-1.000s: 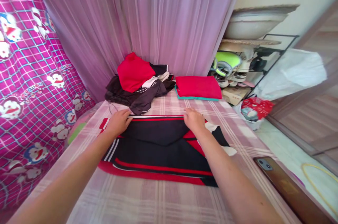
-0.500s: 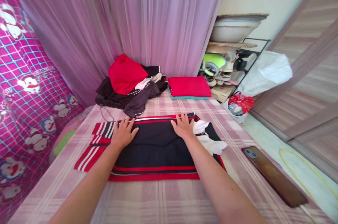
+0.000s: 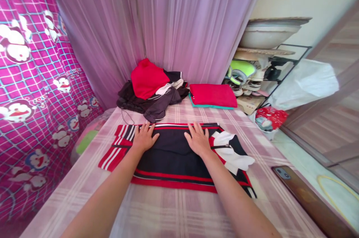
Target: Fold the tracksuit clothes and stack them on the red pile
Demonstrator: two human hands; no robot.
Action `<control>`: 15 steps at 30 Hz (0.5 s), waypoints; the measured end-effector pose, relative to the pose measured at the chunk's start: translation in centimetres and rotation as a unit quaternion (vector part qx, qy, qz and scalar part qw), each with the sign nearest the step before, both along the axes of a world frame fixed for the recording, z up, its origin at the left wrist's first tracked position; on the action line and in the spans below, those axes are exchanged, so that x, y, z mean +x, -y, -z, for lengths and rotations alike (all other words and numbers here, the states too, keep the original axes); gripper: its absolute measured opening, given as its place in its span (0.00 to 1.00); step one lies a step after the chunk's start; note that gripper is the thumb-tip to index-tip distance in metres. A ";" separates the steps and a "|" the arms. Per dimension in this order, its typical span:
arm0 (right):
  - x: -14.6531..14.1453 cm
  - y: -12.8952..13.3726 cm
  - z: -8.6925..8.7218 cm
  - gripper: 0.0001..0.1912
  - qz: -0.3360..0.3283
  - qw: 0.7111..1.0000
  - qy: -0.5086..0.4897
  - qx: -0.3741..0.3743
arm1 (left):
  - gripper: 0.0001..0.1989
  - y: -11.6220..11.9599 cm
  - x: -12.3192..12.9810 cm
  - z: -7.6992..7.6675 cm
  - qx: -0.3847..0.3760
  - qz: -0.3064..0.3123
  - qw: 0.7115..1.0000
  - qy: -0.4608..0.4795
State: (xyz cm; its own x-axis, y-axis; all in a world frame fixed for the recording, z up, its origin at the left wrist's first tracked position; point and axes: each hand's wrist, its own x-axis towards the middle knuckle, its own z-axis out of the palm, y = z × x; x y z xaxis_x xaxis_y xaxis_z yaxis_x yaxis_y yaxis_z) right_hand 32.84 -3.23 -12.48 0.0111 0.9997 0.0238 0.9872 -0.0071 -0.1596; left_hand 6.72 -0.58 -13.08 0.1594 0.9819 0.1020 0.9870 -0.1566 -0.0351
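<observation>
A navy jacket [image 3: 174, 155] with red and white stripes lies folded into a long shape on the checked cloth. Its striped cuffs and hem point left, and the white collar part [image 3: 232, 155] with a zip is at the right. My left hand [image 3: 145, 137] rests flat on the jacket near its striped end, fingers spread. Flat on the far part of the jacket, closer to the collar, lies my right hand [image 3: 198, 139], its fingers also apart. Neither hand grips the fabric.
Behind the jacket lie a heap of red and dark clothes [image 3: 151, 88] and a folded red and green stack [image 3: 213, 95]. A phone [image 3: 308, 200] lies on the right edge. Beyond stands a shoe rack [image 3: 294, 62]; a purple curtain [image 3: 174, 25] hangs at the back.
The view has shifted, so everything sits further right. My right hand has moved slightly left along the jacket, closer to my left hand; both stay flat on it.
</observation>
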 end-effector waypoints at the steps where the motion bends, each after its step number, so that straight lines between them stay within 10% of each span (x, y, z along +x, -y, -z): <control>1: -0.4 0.5 0.2 0.32 -0.026 0.999 -0.006 -0.019 | 0.32 0.0 0.0 0.0 0.000 0.000 1.000 0.003; 15: -0.9 1.6 0.8 0.30 -0.044 0.999 -0.014 -0.015 | 0.32 -0.2 0.1 -0.1 -0.031 -0.021 0.999 0.032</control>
State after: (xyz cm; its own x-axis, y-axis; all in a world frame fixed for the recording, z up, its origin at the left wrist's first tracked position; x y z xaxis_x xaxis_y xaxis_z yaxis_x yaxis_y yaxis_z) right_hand 31.96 -4.83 -13.27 -0.0757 0.9971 -0.0059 0.9792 0.0732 -0.1892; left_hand 6.80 -0.37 -13.00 0.1132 0.9923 0.0503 0.9927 -0.1151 0.0367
